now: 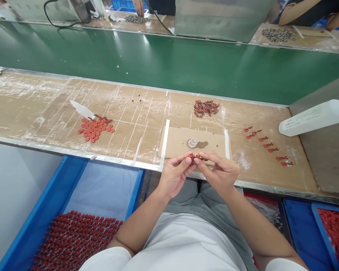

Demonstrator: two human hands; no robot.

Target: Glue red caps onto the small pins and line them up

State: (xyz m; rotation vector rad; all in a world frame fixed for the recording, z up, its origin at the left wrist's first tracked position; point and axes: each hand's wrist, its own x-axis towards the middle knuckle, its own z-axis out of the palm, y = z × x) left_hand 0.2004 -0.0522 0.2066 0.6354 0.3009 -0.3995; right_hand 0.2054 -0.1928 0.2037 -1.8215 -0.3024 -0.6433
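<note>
My left hand pinches a small red piece between thumb and fingertips. Touching it from the right, my right hand grips a small red-and-dark part the same way. The two pieces meet between my fingertips, which hide most of them. Just beyond my hands, a small clear round dish sits on a cardboard sheet beside a dark wet stain. A pile of red-and-dark parts lies farther back. At the left are loose red discs with a white pointed bottle against them.
Several assembled red figures stand or lie at the right, near a white bottle. A blue tray at lower left holds rows of red pieces. Beyond the green belt, other people's hands and arms show.
</note>
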